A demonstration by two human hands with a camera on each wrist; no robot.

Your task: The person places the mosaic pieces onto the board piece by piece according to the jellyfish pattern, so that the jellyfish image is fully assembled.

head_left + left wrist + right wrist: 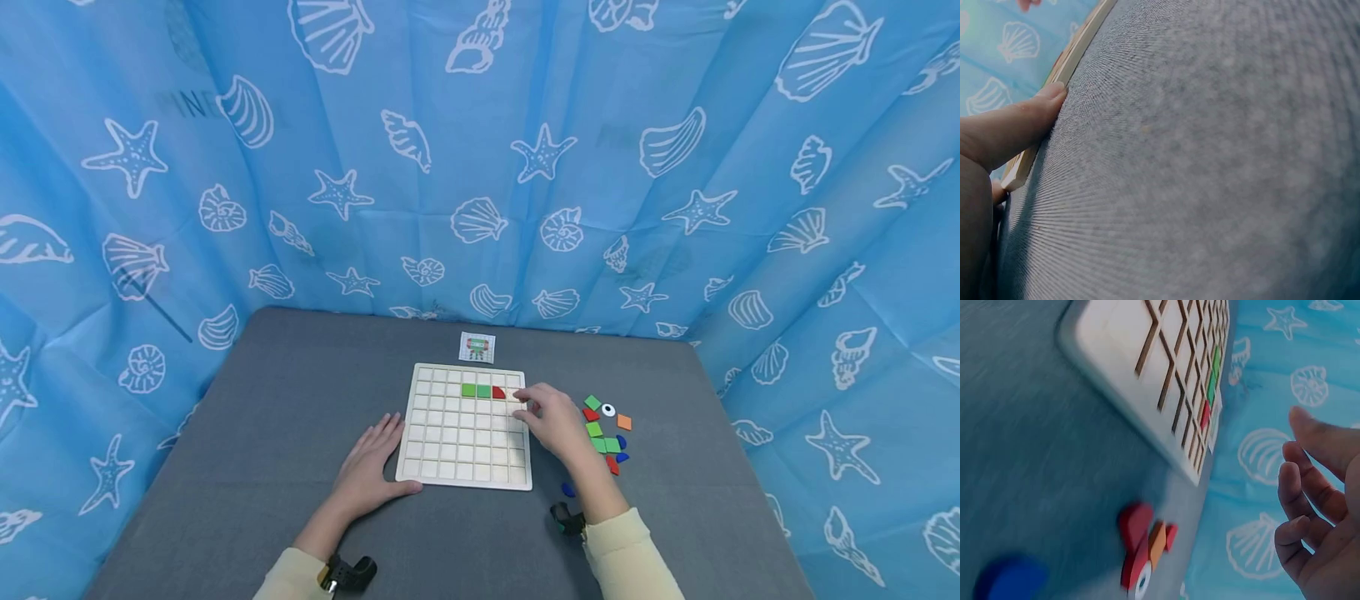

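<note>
A white gridded board [465, 429] lies on the grey table. In one upper row sit a light green square [468, 390], a green square [483, 391] and a red rounded piece [498, 392]. My left hand [369, 468] rests at the board's lower left corner, fingers extended along the left side. Its thumb [1025, 119] touches the front edge. Over the board's upper right edge is my right hand [551, 417], beside the red piece. In the right wrist view, its fingers [1310, 481] are loosely bent, thumb apart, with nothing seen between them.
To the right lie several loose green pieces [606, 445], red pieces, blue rounded pieces, an orange square [624, 422] and a white disc with a dark centre [608, 410]. One blue piece [567, 490] lies nearer. A printed picture card [477, 347] is behind the board. A blue shell-patterned curtain [450, 167] surrounds the table.
</note>
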